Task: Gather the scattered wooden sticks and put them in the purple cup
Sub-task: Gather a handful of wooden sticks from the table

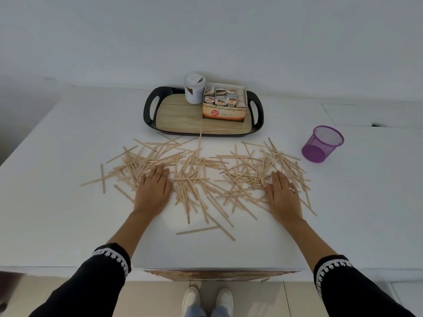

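Note:
Many thin wooden sticks [194,177] lie scattered in a wide, tangled spread across the middle of the white table [57,213]. My left hand [153,188] lies flat, palm down, on the left part of the spread. My right hand [282,194], a ring on one finger, lies flat on the right part. Neither hand holds a stick. The purple mesh cup [322,144] stands upright and apart from the sticks, at the right, beyond my right hand. Nothing shows inside it.
A black tray [148,108] with a wood-look base sits behind the sticks, holding a white jar [194,90] and an open box of tea bags [225,104]. One stick reaches onto the tray's front edge. The table's front edge is near my body.

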A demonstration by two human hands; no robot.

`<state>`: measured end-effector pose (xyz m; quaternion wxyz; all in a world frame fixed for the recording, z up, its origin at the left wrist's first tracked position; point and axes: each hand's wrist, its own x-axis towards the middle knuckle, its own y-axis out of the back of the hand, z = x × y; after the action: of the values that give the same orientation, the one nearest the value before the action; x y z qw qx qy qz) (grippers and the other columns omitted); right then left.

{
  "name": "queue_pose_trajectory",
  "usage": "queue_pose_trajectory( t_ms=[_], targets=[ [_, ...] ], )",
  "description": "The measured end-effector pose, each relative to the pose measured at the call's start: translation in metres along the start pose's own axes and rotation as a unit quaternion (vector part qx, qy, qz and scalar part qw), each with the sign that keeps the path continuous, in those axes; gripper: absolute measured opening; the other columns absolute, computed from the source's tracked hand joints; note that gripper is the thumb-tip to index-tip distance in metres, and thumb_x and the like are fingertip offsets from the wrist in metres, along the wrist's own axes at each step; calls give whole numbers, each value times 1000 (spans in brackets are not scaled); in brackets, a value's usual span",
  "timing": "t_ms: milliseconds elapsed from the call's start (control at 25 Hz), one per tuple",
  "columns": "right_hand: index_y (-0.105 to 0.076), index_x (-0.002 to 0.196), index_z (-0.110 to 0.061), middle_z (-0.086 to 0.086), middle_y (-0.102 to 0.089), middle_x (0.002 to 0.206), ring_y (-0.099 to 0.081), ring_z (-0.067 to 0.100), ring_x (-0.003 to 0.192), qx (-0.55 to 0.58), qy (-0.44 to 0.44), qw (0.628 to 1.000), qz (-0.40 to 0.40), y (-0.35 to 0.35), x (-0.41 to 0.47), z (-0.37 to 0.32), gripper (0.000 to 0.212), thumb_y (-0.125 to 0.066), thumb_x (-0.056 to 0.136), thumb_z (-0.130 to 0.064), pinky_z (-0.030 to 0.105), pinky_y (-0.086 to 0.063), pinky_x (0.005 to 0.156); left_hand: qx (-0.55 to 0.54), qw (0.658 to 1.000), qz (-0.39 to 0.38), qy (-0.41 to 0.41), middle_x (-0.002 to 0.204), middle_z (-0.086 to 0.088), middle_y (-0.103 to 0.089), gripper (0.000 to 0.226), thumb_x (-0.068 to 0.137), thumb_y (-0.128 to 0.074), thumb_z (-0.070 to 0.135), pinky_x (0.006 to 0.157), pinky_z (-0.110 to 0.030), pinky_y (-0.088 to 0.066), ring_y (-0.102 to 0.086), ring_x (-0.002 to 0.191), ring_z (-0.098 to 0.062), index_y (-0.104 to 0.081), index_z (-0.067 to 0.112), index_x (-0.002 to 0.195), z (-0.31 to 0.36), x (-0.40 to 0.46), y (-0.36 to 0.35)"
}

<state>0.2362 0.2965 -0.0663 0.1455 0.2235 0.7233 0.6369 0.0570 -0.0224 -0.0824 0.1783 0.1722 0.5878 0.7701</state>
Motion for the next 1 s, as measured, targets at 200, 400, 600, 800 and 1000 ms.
queue_pose_trajectory(
  t_ms=[200,400,600,800,1000],
  targets=[
    [-44,137,-5,12,-49,140,-43,26,133,10,4,1000,7,1,1,-1,66,-15,95,-46,46,-37,108,-3,1000,4,-4,157,-9,-24,65,96,-10,42,116,-49,-14,-17,146,-26,-32,8,146,0,-2,3],
    [-44,138,-7,10,-47,142,-40,25,135,36,0,999,18,-4,3,3,66,-16,95,-47,45,-34,110,7,1000,4,-12,156,-10,-26,71,92,-4,43,116,-50,-16,-20,145,-27,-34,8,146,1,-2,3],
    [-45,138,-6,11,-47,143,-39,26,136,41,16,998,38,-9,4,5,49,-35,100,-35,45,-34,110,-40,999,30,-4,151,-12,-37,61,94,-19,35,115,-50,-19,-29,142,-28,-38,7,144,0,-1,7],
    [-55,126,1,18,-59,126,-55,33,118,145,16,980,133,-4,13,11,39,-46,94,-21,41,-43,100,-93,993,74,-15,145,-13,-46,49,96,-33,23,115,-49,-22,-35,139,-28,-42,6,141,26,10,14],
    [-51,126,5,25,-51,130,-44,41,125,159,-103,974,123,12,45,41,45,-62,86,-11,53,-41,101,-112,990,33,-79,156,-5,-28,51,100,-35,24,118,-42,-11,-17,146,-21,-28,14,149,90,24,2]
  ],
)
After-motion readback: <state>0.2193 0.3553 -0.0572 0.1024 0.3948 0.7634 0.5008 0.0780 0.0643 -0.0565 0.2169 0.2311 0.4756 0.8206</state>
